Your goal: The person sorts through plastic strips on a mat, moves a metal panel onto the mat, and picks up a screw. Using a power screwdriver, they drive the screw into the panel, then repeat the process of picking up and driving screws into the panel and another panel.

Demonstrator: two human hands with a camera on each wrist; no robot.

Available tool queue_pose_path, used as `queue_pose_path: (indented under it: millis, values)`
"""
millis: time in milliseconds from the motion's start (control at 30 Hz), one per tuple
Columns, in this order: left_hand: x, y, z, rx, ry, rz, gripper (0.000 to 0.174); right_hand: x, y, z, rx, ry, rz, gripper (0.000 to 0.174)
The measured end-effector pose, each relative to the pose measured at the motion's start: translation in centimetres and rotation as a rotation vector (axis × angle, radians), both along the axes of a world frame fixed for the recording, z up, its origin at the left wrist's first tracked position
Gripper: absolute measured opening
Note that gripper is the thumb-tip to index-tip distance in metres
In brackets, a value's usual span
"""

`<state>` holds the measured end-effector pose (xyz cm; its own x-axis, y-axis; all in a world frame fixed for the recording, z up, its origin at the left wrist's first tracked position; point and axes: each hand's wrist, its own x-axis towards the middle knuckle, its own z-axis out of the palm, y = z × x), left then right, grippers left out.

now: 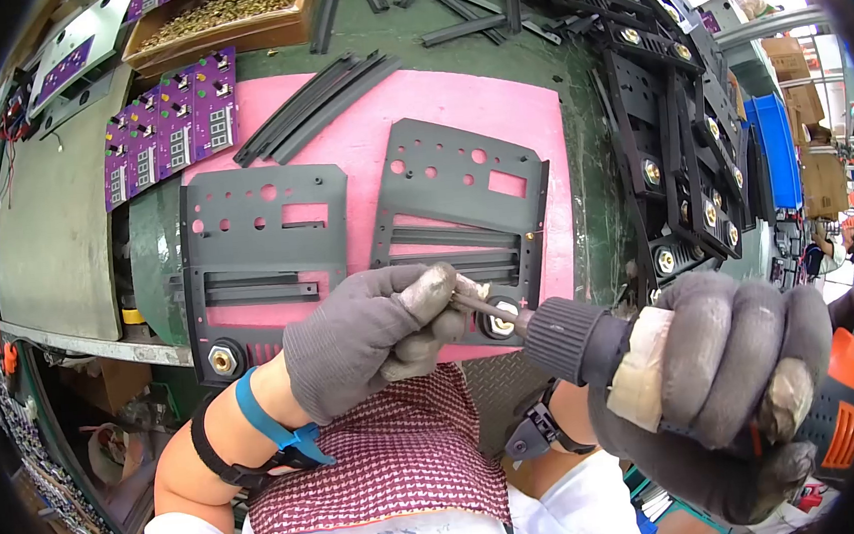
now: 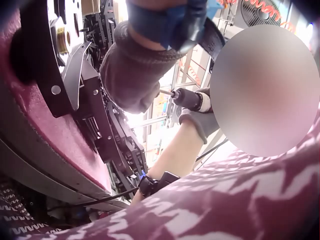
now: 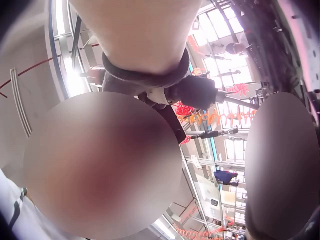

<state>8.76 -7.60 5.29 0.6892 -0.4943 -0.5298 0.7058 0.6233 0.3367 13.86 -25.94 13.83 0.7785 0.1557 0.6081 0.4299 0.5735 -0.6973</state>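
My right hand [image 1: 726, 374], in a grey glove, grips a black-and-orange power screwdriver [image 1: 578, 340] with pale tape behind its ribbed collar. Its long bit [image 1: 495, 305] points left toward my other hand. My gloved left hand [image 1: 372, 332] pinches around the bit's end between thumb and fingers; I cannot tell whether a screw sits there too. Both hands are above the mat's front edge. Under them lies a dark metal panel [image 1: 459, 169] with round holes and slots, and a second panel [image 1: 262, 210] lies to its left. In the left wrist view the screwdriver [image 2: 187, 99] meets the left hand [image 2: 132, 75].
Dark metal strips [image 1: 319, 105] lie on the pink mat [image 1: 557, 196] behind the panels. Purple circuit boards [image 1: 171, 132] and a wooden box [image 1: 307, 10] of small brass parts stand at the back left. Stacked dark panels [image 1: 672, 127] crowd the right, near a blue bin [image 1: 774, 149].
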Motion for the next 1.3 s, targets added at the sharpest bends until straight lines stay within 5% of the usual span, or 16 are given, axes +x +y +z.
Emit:
queue_pose_path:
  millis: [133,200,233,300,467,767,1300]
  values:
    - [0.7,-0.1,1.5,0.243,-0.065,-0.174,0.044,-0.3,-0.7,0.6,-0.092,0.093,-0.173,0.028]
    - [1.6,0.5,3.5,0.522,-0.093,-0.368,0.043,0.6,-1.3,0.9,-0.13,0.192,0.186,0.03]
    - [1.0,0.7,3.0,0.511,-0.091,-0.377,0.043,1.1,-1.7,0.7,-0.138,0.199,0.177,0.03]
    - [-0.8,0.4,1.6,1.07,-0.842,-0.384,0.036,2.1,-2.8,-0.4,-0.185,0.162,0.172,0.028]
    - [-2.7,-1.4,-1.2,1.799,-1.453,-0.456,0.025,4.6,-4.5,-3.5,-0.284,0.075,0.214,0.029]
    - [-3.3,-3.3,-1.2,1.607,-1.451,-0.51,0.022,5.7,-4.5,-5.3,-0.362,-0.109,0.099,0.038]
    - [-3.6,-2.9,-2.8,1.627,-1.469,-0.475,0.024,5.4,-6.0,-5.5,-0.372,0.112,0.202,0.038]
